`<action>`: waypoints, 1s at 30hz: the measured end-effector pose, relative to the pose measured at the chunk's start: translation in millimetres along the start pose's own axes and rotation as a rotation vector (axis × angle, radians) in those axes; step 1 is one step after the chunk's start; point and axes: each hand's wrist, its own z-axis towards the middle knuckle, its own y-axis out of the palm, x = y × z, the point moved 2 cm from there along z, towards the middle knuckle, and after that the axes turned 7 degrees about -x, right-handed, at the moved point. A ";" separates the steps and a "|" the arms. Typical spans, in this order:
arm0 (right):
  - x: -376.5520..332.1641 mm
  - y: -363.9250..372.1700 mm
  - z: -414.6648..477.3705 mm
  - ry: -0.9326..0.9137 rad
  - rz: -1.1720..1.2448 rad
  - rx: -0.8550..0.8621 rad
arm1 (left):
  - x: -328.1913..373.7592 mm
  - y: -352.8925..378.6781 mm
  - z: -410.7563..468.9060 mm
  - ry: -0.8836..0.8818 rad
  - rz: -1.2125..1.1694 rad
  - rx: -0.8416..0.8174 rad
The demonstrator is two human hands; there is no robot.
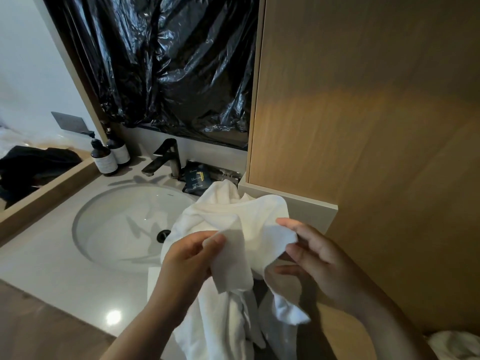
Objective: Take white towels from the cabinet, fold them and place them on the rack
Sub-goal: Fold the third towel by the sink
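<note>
In the head view, a soft, rumpled white towel (pixel 249 224) is hanging in front of the person, over the near right edge of the smooth pale counter (pixel 52 276). Its upper edge is running left to right between the hands, and its length is draping downward. The left hand (pixel 187 258) is pinching that edge with curled fingers and thumb. The right hand (pixel 314 258) is nipping a corner between thumb and forefinger. A round white sink (pixel 117 216) is lying to the left, with crinkled glossy black plastic (pixel 168 66) hanging behind it and a wood-grain panel (pixel 376 113) standing to the right.

The white towel (pixel 233 222) is crumpled and unfolded, held up by its top edge. The rest hangs down loosely.
</note>
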 end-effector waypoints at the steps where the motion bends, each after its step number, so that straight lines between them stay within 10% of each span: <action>1: -0.2 -0.2 0.9 -0.015 -0.077 0.037 | 3.4 -3.8 0.5 0.063 0.191 0.024; 5: -7.6 -4.2 -1.0 -0.133 -0.345 0.216 | 14.7 -13.6 0.0 0.146 0.568 0.004; 12: -18.0 -9.5 -0.6 -0.236 -0.396 0.233 | 19.4 -6.0 1.8 0.082 0.004 -0.050; 30: -44.2 8.5 11.4 -0.352 -0.516 0.220 | 33.9 22.4 8.7 0.231 -0.040 -0.042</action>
